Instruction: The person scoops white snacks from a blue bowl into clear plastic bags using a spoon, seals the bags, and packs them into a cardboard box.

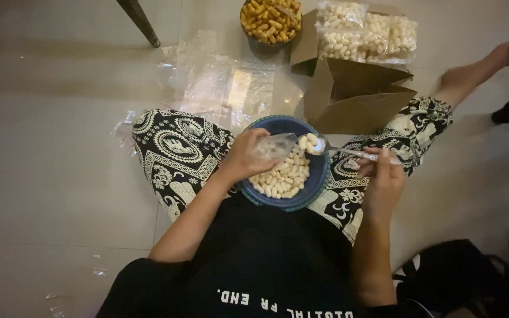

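Spooning pale puffed snacks from a lap bowl into a small clear bag.

The left hand (244, 158), arm bent inward, pinches the clear bag (273, 145) over the blue bowl (319, 171) on the lap. The right hand (384, 182), its grip closed on the handle, holds a spoon (349, 151) level at the bag's mouth, loaded with snacks (284, 176). The fingertips are hidden; the bag's contents are hard to make out.

floor (48, 176): pale glossy tiles
ahead of left hand (244, 158): clear plastic sheets (219, 85)
ahead of right hand (384, 185): open cardboard box (354, 97)
beyond box: bowl of orange snacks (269, 20), bagged white puffs (366, 32)
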